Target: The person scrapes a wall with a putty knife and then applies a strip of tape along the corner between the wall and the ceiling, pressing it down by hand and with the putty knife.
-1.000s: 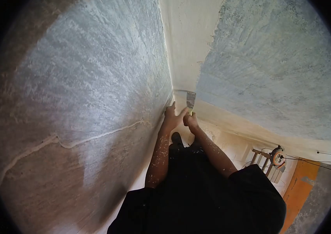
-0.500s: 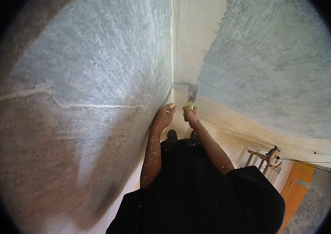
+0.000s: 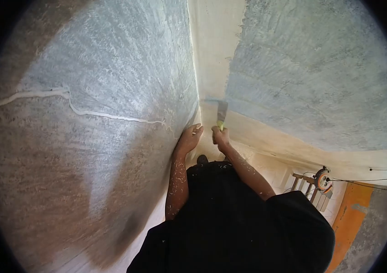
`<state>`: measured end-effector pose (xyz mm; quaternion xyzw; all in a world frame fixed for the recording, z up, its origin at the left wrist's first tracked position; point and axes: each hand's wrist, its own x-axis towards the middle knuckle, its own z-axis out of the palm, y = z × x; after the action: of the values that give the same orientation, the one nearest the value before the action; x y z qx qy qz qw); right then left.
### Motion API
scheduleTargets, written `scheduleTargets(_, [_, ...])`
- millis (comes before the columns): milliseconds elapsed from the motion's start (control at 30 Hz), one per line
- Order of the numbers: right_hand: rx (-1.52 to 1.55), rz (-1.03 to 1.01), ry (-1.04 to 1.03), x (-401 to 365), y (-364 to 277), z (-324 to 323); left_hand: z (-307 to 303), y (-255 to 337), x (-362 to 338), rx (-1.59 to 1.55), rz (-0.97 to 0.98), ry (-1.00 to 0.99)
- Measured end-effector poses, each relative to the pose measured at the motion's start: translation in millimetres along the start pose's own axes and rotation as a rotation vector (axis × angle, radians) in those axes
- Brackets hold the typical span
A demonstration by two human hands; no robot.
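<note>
My right hand [image 3: 221,136] is wrapped round the yellow-green handle of a scraper [image 3: 222,109], its flat blade pointing up against the wall strip by the corner. Just below a grey-blue patch edge, the blade lies on pale wall. My left hand [image 3: 189,138] is at the left wall [image 3: 125,68], close to the corner, with its fingers curled. A small whitish thing [image 3: 195,132] shows among those fingers; I cannot tell what it is. Pale flakes cling to both forearms.
A white filled crack line [image 3: 107,115] runs across the left wall. The right wall [image 3: 316,77] is mottled grey-blue above a cream band. At lower right stand a wooden frame [image 3: 309,179] and an orange cable reel [image 3: 323,179] with black cords. My shoe [image 3: 202,159] shows below.
The view has shifted slightly, moving the corner left. The scraper, still in my right hand, sits slightly lower and left in view. My left hand's fingers look more curled, still beside the left wall.
</note>
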<state>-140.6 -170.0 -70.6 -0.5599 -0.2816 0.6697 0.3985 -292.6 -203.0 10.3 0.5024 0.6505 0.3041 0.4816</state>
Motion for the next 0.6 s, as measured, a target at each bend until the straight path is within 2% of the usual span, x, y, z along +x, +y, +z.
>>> scheduleTargets(67, [0.159, -0.008, -0.134, -21.9, -24.7, 21.0, 3.2, -7.4, -1.9, -0.003, 0.002, -0.011])
scheduleTargets(133, [0.068, 0.0, -0.054, -6.1, -8.0, 10.0, 0.8, -9.9, -2.7, -0.014, 0.01, -0.03])
scheduleTargets(233, [-0.097, -0.011, 0.059, 0.3, 1.9, -5.2, -1.8, -2.8, -4.0, 0.078, -0.087, -0.072])
scheduleTargets(333, [0.087, -0.117, -0.078, -12.0, -18.6, 20.4, 2.0, -17.4, -0.6, -0.007, -0.013, -0.053])
scheduleTargets(367, [-0.031, -0.174, 0.011, 0.9, -7.2, 14.0, 2.6, -21.3, 0.2, -0.022, -0.034, -0.05])
scheduleTargets(467, [-0.147, -0.026, 0.093, 11.7, 23.3, -13.0, -1.8, -6.1, -5.1, -0.016, -0.056, -0.044])
scheduleTargets(500, [-0.187, -0.044, 0.112, 12.3, 18.5, -7.3, -1.4, -5.0, -4.1, 0.003, -0.041, -0.032])
scheduleTargets(600, [0.025, -0.049, -0.142, -9.8, -13.4, 15.7, 3.8, -17.3, -5.1, -0.009, -0.013, -0.04])
